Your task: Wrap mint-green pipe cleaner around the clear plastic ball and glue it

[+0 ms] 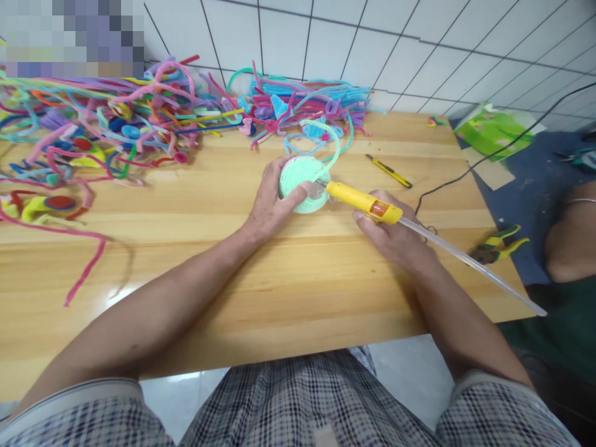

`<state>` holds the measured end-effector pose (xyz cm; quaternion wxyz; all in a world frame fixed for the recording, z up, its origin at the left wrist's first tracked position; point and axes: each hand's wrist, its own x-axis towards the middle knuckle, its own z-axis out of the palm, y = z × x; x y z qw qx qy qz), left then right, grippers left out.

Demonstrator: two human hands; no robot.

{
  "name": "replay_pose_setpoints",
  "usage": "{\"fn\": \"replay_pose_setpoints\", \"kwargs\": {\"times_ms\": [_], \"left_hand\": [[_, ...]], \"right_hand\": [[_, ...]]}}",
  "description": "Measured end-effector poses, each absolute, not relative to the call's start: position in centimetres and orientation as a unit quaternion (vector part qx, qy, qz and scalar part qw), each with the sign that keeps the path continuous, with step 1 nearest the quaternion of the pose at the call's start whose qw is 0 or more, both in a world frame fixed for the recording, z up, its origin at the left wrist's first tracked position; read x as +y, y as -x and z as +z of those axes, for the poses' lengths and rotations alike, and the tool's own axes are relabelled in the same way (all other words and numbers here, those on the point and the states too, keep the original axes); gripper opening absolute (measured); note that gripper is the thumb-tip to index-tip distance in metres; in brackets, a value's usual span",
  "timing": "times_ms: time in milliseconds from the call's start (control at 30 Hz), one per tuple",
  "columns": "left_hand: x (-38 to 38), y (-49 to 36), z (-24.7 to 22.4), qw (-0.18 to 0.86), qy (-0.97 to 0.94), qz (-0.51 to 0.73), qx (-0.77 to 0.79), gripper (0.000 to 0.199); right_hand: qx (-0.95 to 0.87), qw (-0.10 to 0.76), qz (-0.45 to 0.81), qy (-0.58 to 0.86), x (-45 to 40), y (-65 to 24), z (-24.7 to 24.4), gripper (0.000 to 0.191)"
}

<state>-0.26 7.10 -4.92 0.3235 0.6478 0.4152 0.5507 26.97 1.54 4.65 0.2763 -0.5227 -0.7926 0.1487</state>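
Observation:
My left hand [278, 197] is closed around the side of a round mint-green coil of pipe cleaner [302, 177], its thumb lying over the front. A loose tail of the same green strand curves up from the coil's right side. In my right hand [391, 226] is a yellow hot glue gun [354, 197], gripped from below. Its nozzle points left and meets or nearly meets the coil near my left thumb. From the gun's back end a long clear glue stick [475, 264] slants down to the right.
Tangled colourful pipe cleaners [139, 124] cover the back left of the wooden table [261, 292]. A yellow utility knife [388, 171] lies behind the gun. Yellow-handled pliers [498, 245] and a black cord [447, 183] are at right, near a green packet [496, 130] and another person's arm [572, 233].

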Motion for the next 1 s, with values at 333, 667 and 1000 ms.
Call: {"fn": "replay_pose_setpoints", "kwargs": {"times_ms": [333, 667, 1000], "left_hand": [[7.17, 0.27, -5.08, 0.320, -0.651, 0.553, 0.411, 0.075], [7.17, 0.22, -5.05, 0.321, -0.651, 0.552, 0.410, 0.077], [7.30, 0.10, -5.27, 0.319, -0.652, 0.553, 0.410, 0.079]], "right_hand": [[-0.789, 0.283, 0.139, 0.527, 1.76, -27.21, 4.25, 0.020], [-0.795, 0.285, 0.137, 0.518, 1.73, -27.19, 4.30, 0.020], [-0.803, 0.278, 0.126, 0.512, 1.87, -27.31, 4.19, 0.019]]}}
